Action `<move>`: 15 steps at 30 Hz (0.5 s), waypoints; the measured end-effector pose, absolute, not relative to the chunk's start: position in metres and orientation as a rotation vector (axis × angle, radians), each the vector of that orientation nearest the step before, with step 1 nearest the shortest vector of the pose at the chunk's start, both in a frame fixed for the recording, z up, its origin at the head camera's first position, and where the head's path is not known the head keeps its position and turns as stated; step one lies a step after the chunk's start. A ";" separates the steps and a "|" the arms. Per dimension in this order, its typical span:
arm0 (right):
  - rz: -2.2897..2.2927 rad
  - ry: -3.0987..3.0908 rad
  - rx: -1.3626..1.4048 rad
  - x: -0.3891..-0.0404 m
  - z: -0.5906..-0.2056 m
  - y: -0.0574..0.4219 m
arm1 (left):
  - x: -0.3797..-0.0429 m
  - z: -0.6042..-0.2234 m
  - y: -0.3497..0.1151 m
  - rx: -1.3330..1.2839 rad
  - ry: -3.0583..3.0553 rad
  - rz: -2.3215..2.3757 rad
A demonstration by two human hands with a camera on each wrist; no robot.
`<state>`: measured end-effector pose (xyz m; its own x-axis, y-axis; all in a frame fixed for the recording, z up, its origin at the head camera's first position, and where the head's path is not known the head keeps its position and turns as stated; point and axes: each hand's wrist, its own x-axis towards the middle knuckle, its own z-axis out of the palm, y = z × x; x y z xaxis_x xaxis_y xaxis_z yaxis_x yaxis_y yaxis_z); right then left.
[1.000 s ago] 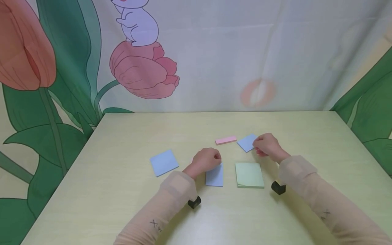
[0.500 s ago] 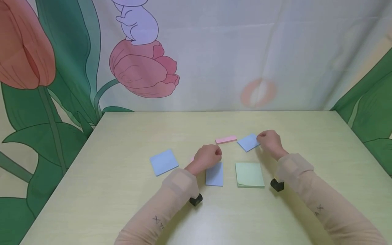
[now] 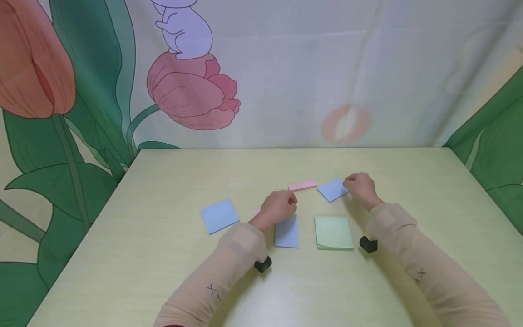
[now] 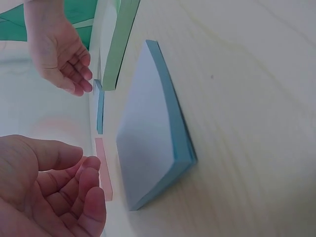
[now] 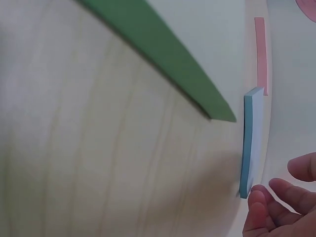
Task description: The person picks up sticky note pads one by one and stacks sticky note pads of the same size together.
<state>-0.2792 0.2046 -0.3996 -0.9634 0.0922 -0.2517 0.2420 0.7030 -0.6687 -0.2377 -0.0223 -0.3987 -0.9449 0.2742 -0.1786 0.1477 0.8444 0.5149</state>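
My left hand (image 3: 278, 209) hovers over the far end of a blue sticky-note pad (image 3: 287, 234). Its fingers are loosely curled with nothing between them in the left wrist view, and the pad (image 4: 148, 128) lies beside them. My right hand (image 3: 362, 188) is at the right corner of a smaller-looking blue sticky-note pad (image 3: 332, 190) farther back. In the right wrist view its thumb and fingers are apart, and the fingertips (image 5: 256, 195) are right at the end of that pad (image 5: 251, 143).
A green sticky-note pad (image 3: 333, 233) lies between the arms, its front sheet slightly lifted. Another blue pad (image 3: 219, 216) lies at left. A narrow pink pad (image 3: 302, 186) sits behind, and a pink corner (image 3: 257, 212) peeks out beside my left wrist. A printed curtain (image 3: 286, 77) hangs behind the table.
My right hand has drawn slightly back to the right, uncovering more of the blue pad. My left hand has shifted a little farther forward. The pads lie where they were.
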 end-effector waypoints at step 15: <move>-1.147 2.677 0.219 -0.281 -0.403 0.204 | -0.239 -0.401 -0.023 0.316 2.782 0.779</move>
